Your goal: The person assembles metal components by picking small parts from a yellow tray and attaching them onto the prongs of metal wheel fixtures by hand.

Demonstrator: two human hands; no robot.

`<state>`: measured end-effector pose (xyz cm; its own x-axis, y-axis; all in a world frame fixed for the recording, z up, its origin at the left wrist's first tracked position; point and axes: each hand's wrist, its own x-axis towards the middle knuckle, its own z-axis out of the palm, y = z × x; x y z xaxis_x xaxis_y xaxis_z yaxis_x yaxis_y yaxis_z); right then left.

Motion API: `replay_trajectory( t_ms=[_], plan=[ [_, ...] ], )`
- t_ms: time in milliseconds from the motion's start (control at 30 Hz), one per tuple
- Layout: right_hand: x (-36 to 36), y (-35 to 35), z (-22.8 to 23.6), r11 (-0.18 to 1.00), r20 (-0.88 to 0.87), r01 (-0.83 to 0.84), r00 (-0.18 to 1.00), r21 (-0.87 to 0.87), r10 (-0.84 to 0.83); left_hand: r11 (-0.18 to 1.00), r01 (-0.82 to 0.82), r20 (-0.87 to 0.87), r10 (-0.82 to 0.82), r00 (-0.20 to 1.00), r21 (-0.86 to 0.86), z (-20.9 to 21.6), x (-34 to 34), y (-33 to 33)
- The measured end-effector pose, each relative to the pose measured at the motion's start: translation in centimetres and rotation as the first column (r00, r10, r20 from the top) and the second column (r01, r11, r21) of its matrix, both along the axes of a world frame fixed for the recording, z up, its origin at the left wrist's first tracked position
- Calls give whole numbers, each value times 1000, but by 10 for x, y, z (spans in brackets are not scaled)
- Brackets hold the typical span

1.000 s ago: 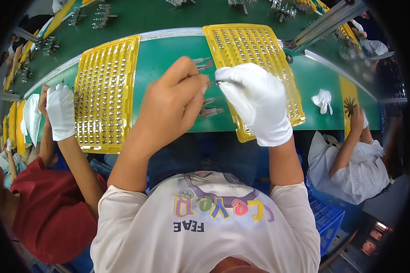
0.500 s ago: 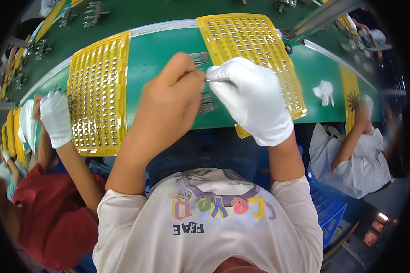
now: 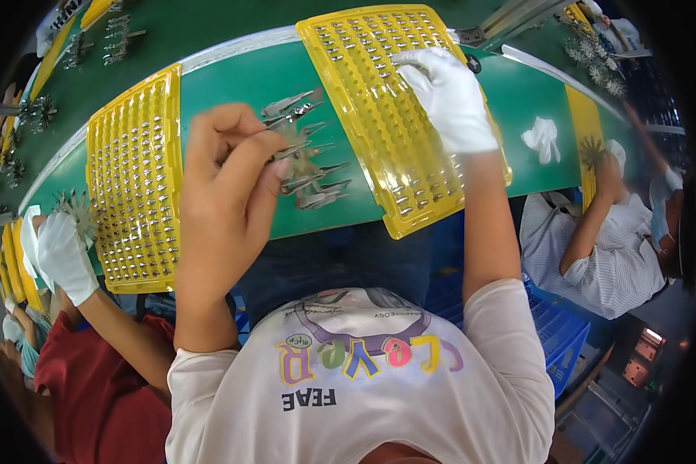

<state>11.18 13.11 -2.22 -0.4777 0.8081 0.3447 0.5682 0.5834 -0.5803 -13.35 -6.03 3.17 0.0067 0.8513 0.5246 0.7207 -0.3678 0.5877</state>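
Observation:
Bare and closed, my left hand (image 3: 236,166) grips a clip rack (image 3: 305,158) by its near side. Several metal spring clips stick out of the rack, their jaws toward the right. My right hand (image 3: 448,97), in a white glove, is over the upper right part of a yellow tray (image 3: 390,209) holding rows of small pointed metal pieces (image 3: 371,46). Its thumb and fingertips come together at one of the upper rows. What lies between those fingertips is too small to make out. Some lower rows of this tray look bare.
Another yellow tray of metal pieces (image 3: 135,182) lies at the left on the green table (image 3: 240,77). A crumpled white cloth (image 3: 543,139) lies at the right. Co-workers' gloved hands (image 3: 66,255) work at both sides. More clip racks (image 3: 117,39) stand across the table.
My hands have moved apart. The right went from beside the left up over the tray; the left turned and shifted left with the clip rack. The tray now sits further left.

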Motion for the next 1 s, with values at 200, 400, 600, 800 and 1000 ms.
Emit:
replay_trajectory(
  t_ms=[200,400,600,800,1000],
  plan=[
    [-23,20,-24,961,532,-40,839,273,-116,992,28,66,-20,998,-121,4,-11,2],
    [-27,43,-19,979,672,-58,736,193,-89,983,73,149,-48,988,-168,7,-8,14],
    [-13,20,6,966,366,-66,930,250,-31,927,285,342,-192,920,-246,4,-29,24],
    [-24,-76,37,921,-395,-288,903,-262,170,932,256,304,-175,937,-255,11,-30,24],
    [-38,-94,44,925,-461,-340,857,-169,230,974,152,268,-103,958,-169,23,-12,14]
  ],
)
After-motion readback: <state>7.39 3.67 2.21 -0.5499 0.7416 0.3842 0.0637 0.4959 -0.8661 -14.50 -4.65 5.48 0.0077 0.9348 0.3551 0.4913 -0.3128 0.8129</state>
